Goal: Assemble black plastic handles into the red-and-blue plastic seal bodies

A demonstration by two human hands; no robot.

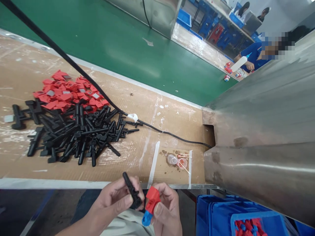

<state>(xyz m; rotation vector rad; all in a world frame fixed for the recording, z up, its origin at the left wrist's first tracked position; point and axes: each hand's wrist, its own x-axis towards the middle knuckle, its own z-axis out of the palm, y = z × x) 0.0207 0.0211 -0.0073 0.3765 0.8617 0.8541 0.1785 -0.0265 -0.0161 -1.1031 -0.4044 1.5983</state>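
Low in the head view, my left hand (118, 200) pinches a black plastic rod-like part (131, 188), which tilts up past the fingertips. Close beside it, my right hand (168, 209) grips a red plastic part (152, 200) with a blue ring-shaped end (147, 218) pointing down. The two held parts are near each other; a small gap shows between them. Beyond my hands, a heap of similar black parts (83, 131) lies on the cardboard-covered bench (137, 157). Behind that heap is a pile of red plastic pieces (66, 93), some with grey patches.
A black cable (73, 65) crosses the bench to a metal housing (258, 131) at right. Small cups (172, 159) with a stick stand near the front edge. Blue crates (221, 213) sit below right. A green conveyor belt (123, 52) runs behind; a co-worker (256, 55) sits across.
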